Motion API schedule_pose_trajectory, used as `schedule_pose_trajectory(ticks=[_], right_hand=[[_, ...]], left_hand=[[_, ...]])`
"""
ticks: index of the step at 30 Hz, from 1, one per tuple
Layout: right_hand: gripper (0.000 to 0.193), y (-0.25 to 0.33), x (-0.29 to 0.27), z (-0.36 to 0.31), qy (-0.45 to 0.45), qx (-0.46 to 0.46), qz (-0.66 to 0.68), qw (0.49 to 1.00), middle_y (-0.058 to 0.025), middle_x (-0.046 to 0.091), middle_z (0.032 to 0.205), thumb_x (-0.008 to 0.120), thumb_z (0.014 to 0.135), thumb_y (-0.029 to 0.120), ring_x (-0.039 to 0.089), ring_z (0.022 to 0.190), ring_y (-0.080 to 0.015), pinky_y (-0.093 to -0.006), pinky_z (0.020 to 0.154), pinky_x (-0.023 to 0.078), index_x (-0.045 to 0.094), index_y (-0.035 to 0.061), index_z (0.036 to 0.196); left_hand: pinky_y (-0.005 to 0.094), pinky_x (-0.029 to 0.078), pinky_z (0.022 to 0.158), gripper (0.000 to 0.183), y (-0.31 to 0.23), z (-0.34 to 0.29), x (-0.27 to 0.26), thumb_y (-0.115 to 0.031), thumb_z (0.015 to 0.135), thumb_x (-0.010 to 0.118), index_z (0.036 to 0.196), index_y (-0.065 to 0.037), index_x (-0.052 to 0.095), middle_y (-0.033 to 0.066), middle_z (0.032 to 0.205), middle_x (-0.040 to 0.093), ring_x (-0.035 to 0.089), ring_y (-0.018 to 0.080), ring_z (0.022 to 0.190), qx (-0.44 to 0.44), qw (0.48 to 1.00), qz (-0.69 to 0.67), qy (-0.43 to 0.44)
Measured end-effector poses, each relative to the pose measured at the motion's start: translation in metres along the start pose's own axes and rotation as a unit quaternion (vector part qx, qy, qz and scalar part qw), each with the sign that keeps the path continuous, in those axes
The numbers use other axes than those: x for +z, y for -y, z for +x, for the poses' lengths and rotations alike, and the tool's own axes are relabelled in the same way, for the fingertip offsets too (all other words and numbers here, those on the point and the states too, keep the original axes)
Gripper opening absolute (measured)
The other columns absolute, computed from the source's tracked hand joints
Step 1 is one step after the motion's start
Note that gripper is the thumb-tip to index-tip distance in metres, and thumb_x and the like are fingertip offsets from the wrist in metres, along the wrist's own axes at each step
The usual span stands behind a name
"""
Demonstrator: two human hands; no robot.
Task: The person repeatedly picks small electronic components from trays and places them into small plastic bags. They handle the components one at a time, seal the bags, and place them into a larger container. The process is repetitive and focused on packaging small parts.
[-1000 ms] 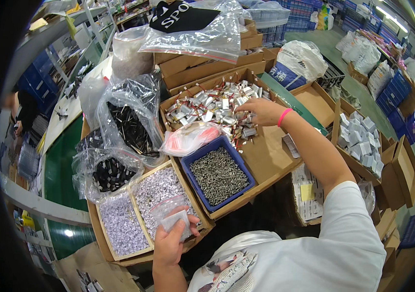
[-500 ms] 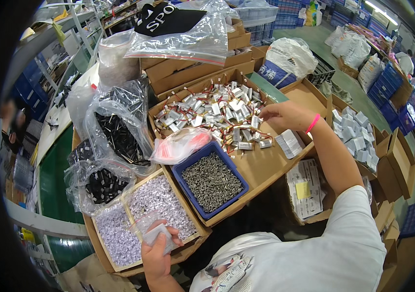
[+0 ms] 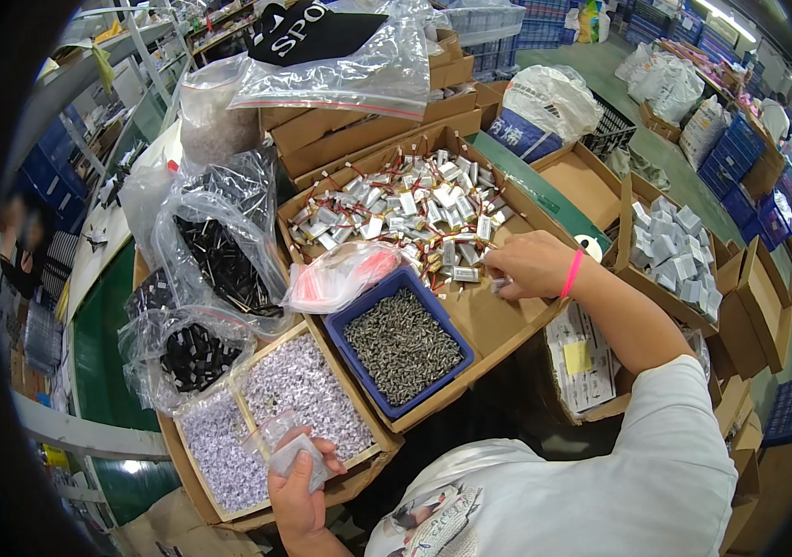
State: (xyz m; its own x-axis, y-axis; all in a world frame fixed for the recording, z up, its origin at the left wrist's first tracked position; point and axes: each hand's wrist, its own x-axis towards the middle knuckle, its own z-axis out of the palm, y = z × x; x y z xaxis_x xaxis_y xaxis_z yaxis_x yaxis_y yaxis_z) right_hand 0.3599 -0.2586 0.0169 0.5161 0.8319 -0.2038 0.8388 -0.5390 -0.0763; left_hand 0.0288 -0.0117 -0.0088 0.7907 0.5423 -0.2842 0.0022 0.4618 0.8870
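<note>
My left hand [image 3: 301,478] pinches a small clear zip bag [image 3: 275,431] with a flat whitish-grey piece [image 3: 299,459] in it, above the compartments of small white parts [image 3: 298,390]. My right hand [image 3: 535,263], with a pink band at its wrist, reaches into the cardboard tray [image 3: 484,325]. Its fingers are closed around a small silver battery [image 3: 501,282], which they partly cover. Left of that hand lies a heap of silver batteries with red wires [image 3: 405,206]. A blue bin of metal screws [image 3: 402,348] stands in the tray's near part.
Left of the tray are plastic bags of black parts [image 3: 224,260] and a bag of black pieces [image 3: 196,355]. A clear bag with pink content [image 3: 345,277] leans by the blue bin. At right stands a carton of grey-white blocks [image 3: 675,246]; below my right forearm is another carton [image 3: 582,357].
My right hand has come nearer and closed on a battery at the heap's right edge. The folded silvery piece that lay there no longer shows. My left hand keeps its bag.
</note>
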Motion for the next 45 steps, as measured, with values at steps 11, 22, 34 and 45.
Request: schedule_pose_trajectory(ticks=[11,22,34,45], right_hand=[[0.037,0.008,0.021,0.023,-0.134,-0.067,-0.029,0.988,-0.0048,0.062,0.087,0.073,0.071,0.027,0.056,0.096,-0.0236,-0.0377,0.083,0.045,0.063,0.0128,0.104],[0.031,0.015,0.018,0.013,-0.093,-0.064,-0.07,0.991,-0.0021,0.063,0.09,0.076,0.065,0.03,0.057,0.095,-0.0201,-0.0341,0.083,0.039,0.065,0.013,0.089],[0.034,0.072,-0.047,-0.001,-0.154,-0.042,0.31,0.937,-0.0101,0.068,0.082,0.077,0.074,0.022,0.066,0.073,-0.0156,-0.0273,0.066,0.051,0.066,0.0042,0.101],[0.032,0.189,-0.086,0.042,-0.116,-0.47,0.117,0.867,-0.0053,0.067,0.087,0.075,0.071,0.022,0.063,0.071,-0.0231,-0.0322,0.061,0.049,0.066,0.0092,0.099]], left_hand=[[0.0374,0.052,0.066,0.031,-0.001,-0.004,0.002,-0.01,0.089,0.055,0.116,0.004,0.052,0.0161,0.091,0.063,0.059,0.022,0.073,0.012,1.0,-0.004,0.022],[0.0348,0.05,0.07,0.029,-0.001,-0.006,-0.001,-0.006,0.091,0.051,0.117,0.005,0.051,0.0159,0.094,0.064,0.058,0.021,0.077,0.032,0.998,0.025,0.057],[0.0283,0.049,0.072,0.03,-0.006,-0.003,-0.008,-0.009,0.093,0.051,0.119,0.005,0.053,0.0122,0.099,0.063,0.056,0.0143,0.078,0.033,0.993,0.042,0.108],[0.0227,0.043,0.076,0.029,-0.014,-0.003,0.001,-0.013,0.095,0.051,0.123,-0.005,0.053,0.0005,0.098,0.059,0.05,0.008,0.082,-0.012,0.974,0.143,0.174]])
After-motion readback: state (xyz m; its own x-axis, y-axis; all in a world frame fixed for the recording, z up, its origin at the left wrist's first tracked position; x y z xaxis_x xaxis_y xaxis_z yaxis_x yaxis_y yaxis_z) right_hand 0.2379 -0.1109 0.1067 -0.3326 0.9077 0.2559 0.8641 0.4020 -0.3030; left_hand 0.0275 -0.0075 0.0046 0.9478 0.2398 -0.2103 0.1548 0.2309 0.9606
